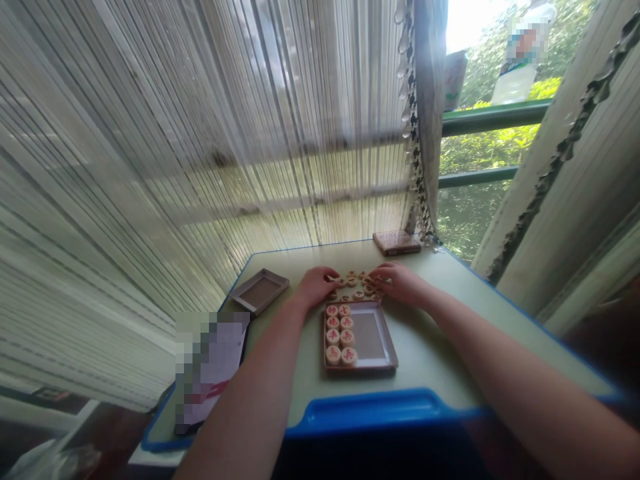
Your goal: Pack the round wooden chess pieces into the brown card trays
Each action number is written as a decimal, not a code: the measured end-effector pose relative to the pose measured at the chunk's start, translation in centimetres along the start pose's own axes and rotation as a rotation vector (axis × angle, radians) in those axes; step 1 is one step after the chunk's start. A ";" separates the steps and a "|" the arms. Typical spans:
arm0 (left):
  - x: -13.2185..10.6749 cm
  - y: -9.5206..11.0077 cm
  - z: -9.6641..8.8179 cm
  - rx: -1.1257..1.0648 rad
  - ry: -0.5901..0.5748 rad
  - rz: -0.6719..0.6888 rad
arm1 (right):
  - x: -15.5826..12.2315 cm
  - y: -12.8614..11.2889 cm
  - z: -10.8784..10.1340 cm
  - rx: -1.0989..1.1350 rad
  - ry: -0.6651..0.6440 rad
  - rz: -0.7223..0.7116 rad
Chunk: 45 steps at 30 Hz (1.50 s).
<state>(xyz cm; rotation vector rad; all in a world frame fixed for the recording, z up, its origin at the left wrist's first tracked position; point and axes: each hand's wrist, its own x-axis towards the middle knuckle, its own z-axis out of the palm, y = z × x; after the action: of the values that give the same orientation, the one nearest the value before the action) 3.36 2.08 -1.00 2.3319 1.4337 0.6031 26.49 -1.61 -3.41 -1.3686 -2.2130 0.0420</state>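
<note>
Loose pieces [352, 282] on table [430, 360], between both hands, just beyond box [370, 333]; round, no long axis. Left hand [316, 287] at left edge, right hand [399, 280] at right, equally near. Fingers partly curled; whether gripping, cannot tell.

On the blue-edged surface [423, 353] I see loose discs [359, 294], a part-filled tray [367, 333], another tray [259, 291], a box [397, 242], a tablet [227, 357].

Two shallow brown rectangular trays [371, 333] lie near the left hand [315, 285], one holding eight round, cream, red-marked discs [347, 323].
</note>
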 end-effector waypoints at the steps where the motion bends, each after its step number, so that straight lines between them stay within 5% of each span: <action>1: 0.0 0.1 0.0 0.004 0.019 -0.002 | 0.0 0.0 0.0 -0.003 0.007 0.003; 8: 0.0 0.8 -0.3 -0.013 0.158 0.007 | -0.2 -0.8 -0.1 0.040 0.009 -0.027; 18: -1.2 2.1 -1.0 -0.007 0.063 0.106 | -0.1 -0.8 0.2 0.026 0.007 0.031; 25: -2.2 2.5 -1.4 0.012 -0.122 0.001 | -0.3 -0.5 -0.2 -0.015 0.023 0.169; 45: -2.8 2.4 -1.1 0.062 -0.157 -0.018 | -0.4 -1.6 -0.6 -0.034 -0.082 0.261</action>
<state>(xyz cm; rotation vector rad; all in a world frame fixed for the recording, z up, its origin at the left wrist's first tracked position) 3.50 -1.37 0.66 2.3529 1.4185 0.3668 25.56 -2.85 -2.59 -1.6936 -2.0942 0.1574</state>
